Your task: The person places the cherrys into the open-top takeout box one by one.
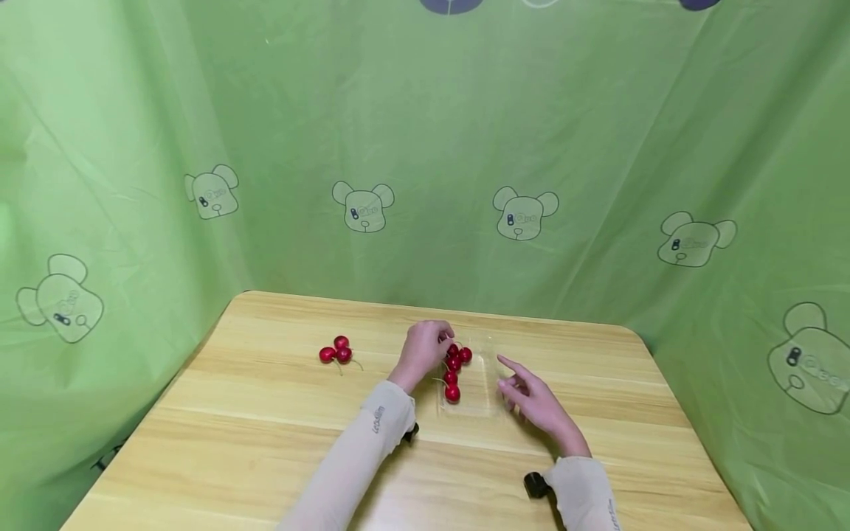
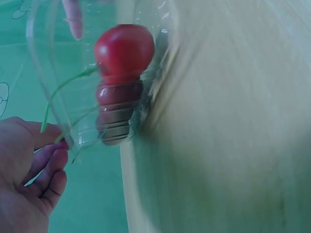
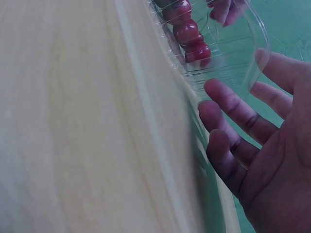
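Note:
A clear plastic tray (image 1: 474, 409) sits on the table with several red cherries (image 1: 452, 394) in a line along its left side, green stems sticking out. My left hand (image 1: 425, 350) is at the tray's far left, fingers bent beside the far cherries. In the left wrist view the fingertips (image 2: 60, 143) meet at the tray's rim near a stem; I cannot tell what they pinch. My right hand (image 1: 536, 402) is at the tray's right side, fingers spread and gently bent. One fingertip (image 3: 261, 56) overlaps the tray's clear wall in the right wrist view.
Three more cherries (image 1: 342, 354) with stems lie on the wooden table (image 1: 265, 442) left of the tray. A green curtain (image 1: 438, 258) printed with bear heads hangs behind the table and along both sides. Black wrist devices (image 1: 535, 484) sit at the sleeves.

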The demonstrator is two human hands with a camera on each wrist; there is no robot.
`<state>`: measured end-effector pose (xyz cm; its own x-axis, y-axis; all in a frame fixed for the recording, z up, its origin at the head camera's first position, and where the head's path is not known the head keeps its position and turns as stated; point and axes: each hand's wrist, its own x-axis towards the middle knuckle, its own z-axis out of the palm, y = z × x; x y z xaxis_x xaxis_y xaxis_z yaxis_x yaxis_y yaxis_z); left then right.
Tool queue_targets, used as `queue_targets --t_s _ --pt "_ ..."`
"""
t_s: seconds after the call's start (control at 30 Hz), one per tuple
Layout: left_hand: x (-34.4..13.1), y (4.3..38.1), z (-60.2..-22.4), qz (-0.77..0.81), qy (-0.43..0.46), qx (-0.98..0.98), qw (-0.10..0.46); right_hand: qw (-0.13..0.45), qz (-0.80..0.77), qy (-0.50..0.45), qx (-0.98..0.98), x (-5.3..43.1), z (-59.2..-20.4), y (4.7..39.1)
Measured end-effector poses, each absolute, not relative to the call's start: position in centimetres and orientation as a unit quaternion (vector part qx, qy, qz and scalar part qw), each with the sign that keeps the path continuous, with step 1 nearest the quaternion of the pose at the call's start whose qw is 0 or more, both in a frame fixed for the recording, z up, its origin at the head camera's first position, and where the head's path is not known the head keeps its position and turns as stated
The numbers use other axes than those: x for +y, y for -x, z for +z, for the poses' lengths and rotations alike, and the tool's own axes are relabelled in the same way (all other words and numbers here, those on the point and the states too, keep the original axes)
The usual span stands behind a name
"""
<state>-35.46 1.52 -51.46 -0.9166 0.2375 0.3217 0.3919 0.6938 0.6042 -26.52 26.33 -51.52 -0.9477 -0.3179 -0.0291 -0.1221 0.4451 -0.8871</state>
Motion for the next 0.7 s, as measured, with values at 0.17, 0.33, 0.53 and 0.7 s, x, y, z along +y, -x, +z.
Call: queue_targets --t_s 0.17,0.33,0.53,0.7 --pt "0.3 35.3 -51.0 -0.347 0.179 -0.912 0.124 0.100 -0.512 0.129 0.843 26.2 -51.2 26.3" --pt "-1.5 34.9 -50.5 -0.336 0.187 -0.912 0.140 0.100 -0.513 0.124 0.844 26.3 -51.4 26.5" --pt "-4.6 34.1 -50.3 -0.318 0.189 -0.916 0.155 0.102 -0.508 0.125 0.846 26.2 -51.5 26.4" --pt "-7.4 33.6 -50.1 -0.331 0.167 -0.914 0.162 0.099 -0.508 0.125 0.846 26.3 -51.5 26.6"
